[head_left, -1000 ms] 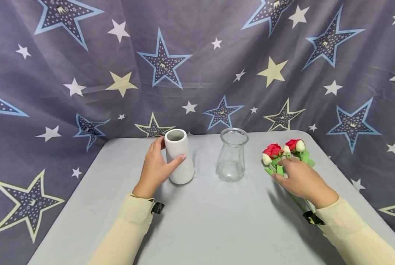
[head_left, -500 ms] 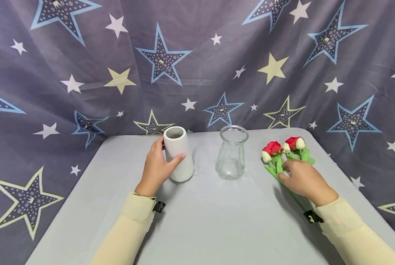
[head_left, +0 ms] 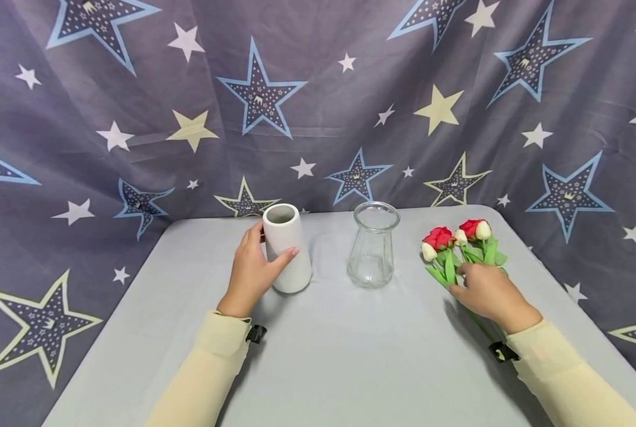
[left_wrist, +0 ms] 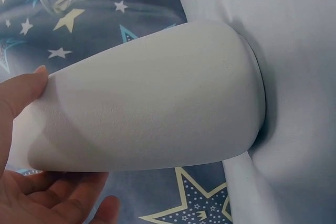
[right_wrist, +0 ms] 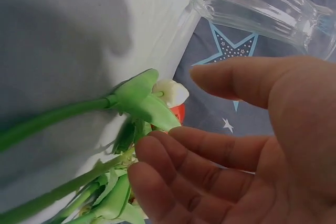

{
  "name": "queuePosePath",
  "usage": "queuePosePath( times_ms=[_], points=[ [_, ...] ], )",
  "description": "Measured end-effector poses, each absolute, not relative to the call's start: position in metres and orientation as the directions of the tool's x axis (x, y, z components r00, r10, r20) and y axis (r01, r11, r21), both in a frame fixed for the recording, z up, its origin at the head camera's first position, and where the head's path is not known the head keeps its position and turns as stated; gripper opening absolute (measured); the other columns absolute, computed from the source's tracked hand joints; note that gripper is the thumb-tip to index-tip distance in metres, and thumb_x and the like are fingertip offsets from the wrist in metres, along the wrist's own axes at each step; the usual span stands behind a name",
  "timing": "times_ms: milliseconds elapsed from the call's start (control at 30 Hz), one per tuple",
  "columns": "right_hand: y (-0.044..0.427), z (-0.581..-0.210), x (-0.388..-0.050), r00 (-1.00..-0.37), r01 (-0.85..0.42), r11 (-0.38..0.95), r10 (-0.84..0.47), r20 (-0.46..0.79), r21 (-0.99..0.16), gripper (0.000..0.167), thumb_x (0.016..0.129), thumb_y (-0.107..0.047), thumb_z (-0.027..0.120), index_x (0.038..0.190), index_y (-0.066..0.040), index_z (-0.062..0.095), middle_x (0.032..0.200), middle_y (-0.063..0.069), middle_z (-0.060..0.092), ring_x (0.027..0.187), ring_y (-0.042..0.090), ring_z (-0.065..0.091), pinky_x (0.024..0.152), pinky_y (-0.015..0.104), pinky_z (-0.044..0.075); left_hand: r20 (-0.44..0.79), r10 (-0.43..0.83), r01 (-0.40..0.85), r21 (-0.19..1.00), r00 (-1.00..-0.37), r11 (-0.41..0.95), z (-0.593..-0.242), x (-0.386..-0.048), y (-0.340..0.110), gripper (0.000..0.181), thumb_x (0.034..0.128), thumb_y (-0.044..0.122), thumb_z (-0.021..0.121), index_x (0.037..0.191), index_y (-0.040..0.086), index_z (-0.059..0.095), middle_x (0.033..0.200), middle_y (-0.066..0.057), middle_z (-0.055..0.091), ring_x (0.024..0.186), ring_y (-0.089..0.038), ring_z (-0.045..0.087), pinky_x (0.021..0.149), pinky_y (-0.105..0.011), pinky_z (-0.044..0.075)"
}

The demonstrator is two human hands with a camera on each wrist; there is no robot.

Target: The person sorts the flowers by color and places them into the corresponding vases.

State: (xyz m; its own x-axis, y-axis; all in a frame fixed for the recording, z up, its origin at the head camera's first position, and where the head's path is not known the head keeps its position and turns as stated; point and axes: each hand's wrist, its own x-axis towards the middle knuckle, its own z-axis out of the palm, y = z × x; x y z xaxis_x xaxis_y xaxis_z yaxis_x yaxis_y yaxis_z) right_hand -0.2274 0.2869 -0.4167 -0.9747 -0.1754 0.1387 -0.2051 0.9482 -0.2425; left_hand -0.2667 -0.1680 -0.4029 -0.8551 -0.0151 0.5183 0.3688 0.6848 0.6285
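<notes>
A tall white vase (head_left: 290, 255) stands upright on the left of the table, widening toward its base. My left hand (head_left: 248, 271) holds its upper part, thumb on the near side and fingers around the far left; the left wrist view shows the thumb (left_wrist: 29, 90) and fingers on opposite sides. On the right lies a bunch of flowers with red roses (head_left: 439, 238), white buds (head_left: 428, 252) and green leaves (head_left: 450, 267). Over the stems (right_wrist: 58, 190) is my right hand (head_left: 492, 298), fingers loosely bent and thumb apart. Nothing is pinched between them.
A clear glass vase (head_left: 372, 255) with a flared rim stands between the white vase and the flowers. A grey cloth covers the table (head_left: 350, 356). Behind it hangs a dark curtain (head_left: 328, 107) printed with stars.
My right hand has drawn back slightly from the blossoms along the stems. The left hand keeps its hold on the white vase. The head view has tilted a little.
</notes>
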Motion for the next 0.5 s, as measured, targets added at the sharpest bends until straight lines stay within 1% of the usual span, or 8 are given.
queuePosePath(
  times_ms=[67, 167, 233, 300, 400, 433, 500],
  points=[
    [0.287, -0.418, -0.226, -0.977, -0.198, 0.949, -0.171, 0.127, -0.246, 0.036, 0.088, -0.025, 0.074, 0.105, 0.007, 0.072, 0.075, 0.006, 0.067, 0.065, 0.02, 0.059, 0.061, 0.044, 0.05, 0.521, -0.013, 0.372, 0.626, -0.854, 0.685, -0.403, -0.267, -0.168, 0.086, 0.0837, 0.041, 0.087, 0.149, 0.003, 0.046, 0.134, -0.018, 0.059, 0.122, -0.034, 0.06, 0.1, -0.054, 0.05],
    [0.287, -0.42, -0.225, -0.98, -0.189, 0.951, -0.168, 0.107, -0.245, 0.035, 0.087, -0.025, 0.078, 0.102, 0.006, 0.073, 0.084, 0.014, 0.073, 0.073, 0.029, 0.068, 0.066, 0.05, 0.054, 0.521, -0.012, 0.372, 0.626, -0.853, 0.685, -0.404, -0.266, -0.167, 0.086, 0.0832, 0.04, 0.088, 0.149, 0.003, 0.046, 0.133, -0.018, 0.059, 0.121, -0.034, 0.06, 0.1, -0.053, 0.05],
    [0.288, -0.422, -0.225, -0.981, -0.186, 0.952, -0.168, 0.093, -0.243, 0.032, 0.086, -0.025, 0.079, 0.098, 0.005, 0.073, 0.087, 0.016, 0.074, 0.076, 0.032, 0.069, 0.068, 0.051, 0.054, 0.519, -0.014, 0.37, 0.627, -0.855, 0.686, -0.404, -0.266, -0.167, 0.087, 0.0829, 0.04, 0.088, 0.149, 0.003, 0.046, 0.132, -0.018, 0.059, 0.121, -0.034, 0.06, 0.099, -0.053, 0.05],
    [0.288, -0.423, -0.224, -0.983, -0.178, 0.953, -0.164, 0.078, -0.245, 0.028, 0.085, -0.025, 0.079, 0.091, 0.002, 0.072, 0.083, 0.015, 0.073, 0.073, 0.03, 0.067, 0.066, 0.05, 0.053, 0.517, -0.013, 0.369, 0.628, -0.856, 0.686, -0.404, -0.266, -0.167, 0.087, 0.0825, 0.04, 0.088, 0.148, 0.002, 0.047, 0.131, -0.018, 0.059, 0.12, -0.034, 0.06, 0.099, -0.053, 0.05],
    [0.289, -0.426, -0.223, -0.985, -0.172, 0.952, -0.159, 0.072, -0.252, 0.024, 0.083, -0.024, 0.08, 0.083, -0.002, 0.069, 0.073, 0.007, 0.067, 0.065, 0.023, 0.059, 0.061, 0.044, 0.048, 0.515, -0.012, 0.368, 0.627, -0.857, 0.687, -0.405, -0.267, -0.167, 0.087, 0.0817, 0.041, 0.089, 0.148, 0.002, 0.048, 0.13, -0.018, 0.06, 0.119, -0.034, 0.06, 0.098, -0.053, 0.05],
    [0.29, -0.427, -0.223, -0.985, -0.168, 0.952, -0.156, 0.069, -0.254, 0.023, 0.083, -0.023, 0.08, 0.08, -0.005, 0.068, 0.069, 0.004, 0.064, 0.063, 0.022, 0.055, 0.059, 0.042, 0.045, 0.514, -0.012, 0.367, 0.628, -0.858, 0.686, -0.405, -0.267, -0.168, 0.087, 0.0813, 0.041, 0.089, 0.147, 0.002, 0.048, 0.13, -0.018, 0.06, 0.119, -0.034, 0.06, 0.098, -0.053, 0.05],
    [0.29, -0.429, -0.223, -0.985, -0.169, 0.952, -0.154, 0.076, -0.254, 0.022, 0.082, -0.022, 0.079, 0.074, -0.007, 0.066, 0.064, 0.001, 0.059, 0.061, 0.02, 0.052, 0.058, 0.04, 0.043, 0.508, -0.011, 0.363, 0.63, -0.861, 0.687, -0.406, -0.267, -0.168, 0.088, 0.0807, 0.041, 0.09, 0.148, 0.002, 0.048, 0.131, -0.019, 0.059, 0.12, -0.034, 0.06, 0.099, -0.053, 0.05]
  ],
)
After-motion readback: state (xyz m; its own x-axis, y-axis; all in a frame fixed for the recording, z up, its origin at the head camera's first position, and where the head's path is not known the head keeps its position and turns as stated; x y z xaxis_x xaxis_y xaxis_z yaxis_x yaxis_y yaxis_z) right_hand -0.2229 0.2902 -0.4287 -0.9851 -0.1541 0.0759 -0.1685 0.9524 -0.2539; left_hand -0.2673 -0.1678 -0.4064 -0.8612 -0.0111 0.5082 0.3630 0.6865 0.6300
